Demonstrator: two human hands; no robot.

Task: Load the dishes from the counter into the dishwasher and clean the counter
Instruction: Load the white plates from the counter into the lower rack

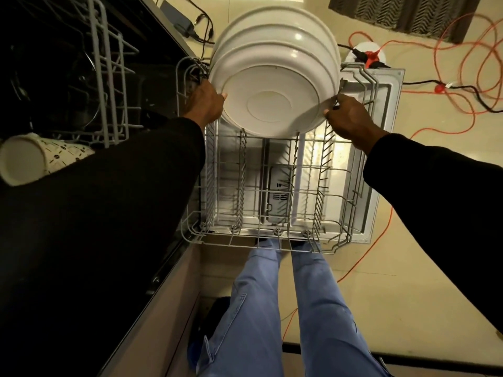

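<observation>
Left sleeve fills my near view, jeans just under the rack's near edge. Now the plate: it's at the far end of the rack, up on edge, underside towards me, its lower rim down among the tines. Left hand grips the left rim, thumb hooked over the edge. Right hand has its fingers curled, pinching the right rim. Behind it, more plates stand packed in a row, also at the far end.

So I'd call this plate the one being seated right now. The near and middle rows of the rack sit bare, so there's plenty of room. Left of the rack, a cup lies on its side, loaded up top. Out past the rack's right side, an orange cable trails over the floor. I can't see the counter, so what's left on it, and the wiping, I can't judge.
</observation>
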